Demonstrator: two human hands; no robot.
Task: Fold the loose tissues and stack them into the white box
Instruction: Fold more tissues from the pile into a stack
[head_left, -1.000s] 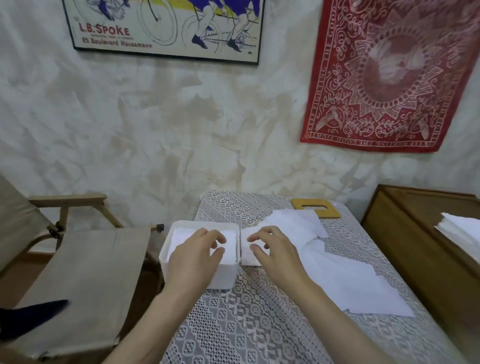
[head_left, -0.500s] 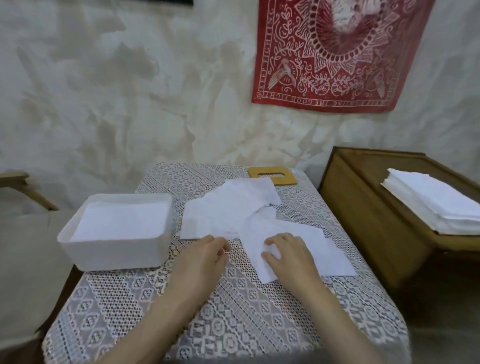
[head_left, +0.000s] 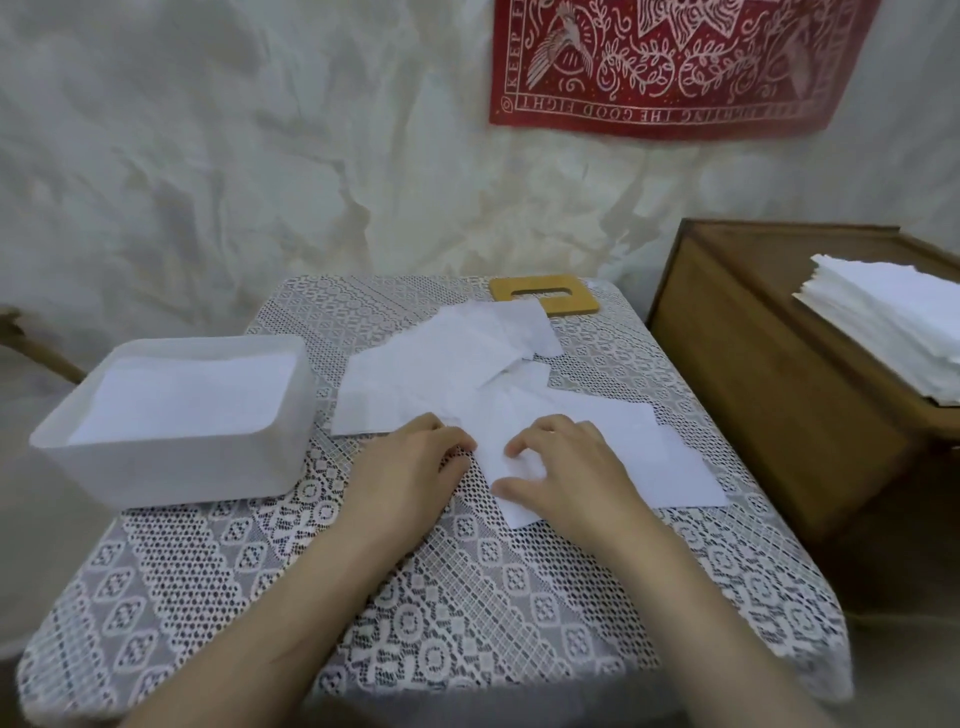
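The white box (head_left: 171, 467) stands at the left of the table, with folded tissues (head_left: 182, 400) stacked flat inside it. Loose white tissues (head_left: 452, 364) lie overlapping in the table's middle, reaching back toward the wall. The nearest loose tissue (head_left: 649, 457) lies flat at the right. My left hand (head_left: 410, 467) rests at that tissue's left edge, fingers curled on it. On the same tissue lies my right hand (head_left: 566, 467), its fingertips and thumb pressing near the front left corner. Whether either hand pinches the sheet cannot be told.
A lace cloth (head_left: 467, 597) covers the small table. A wooden lid with a slot (head_left: 545, 296) lies at the back. A wooden cabinet (head_left: 769, 364) stands right of the table, bearing a tall stack of white tissues (head_left: 893, 322). A red cloth (head_left: 675, 62) hangs on the wall.
Both hands left the white box and moved right and nearer, onto the nearest loose tissue. The view swung right and down.
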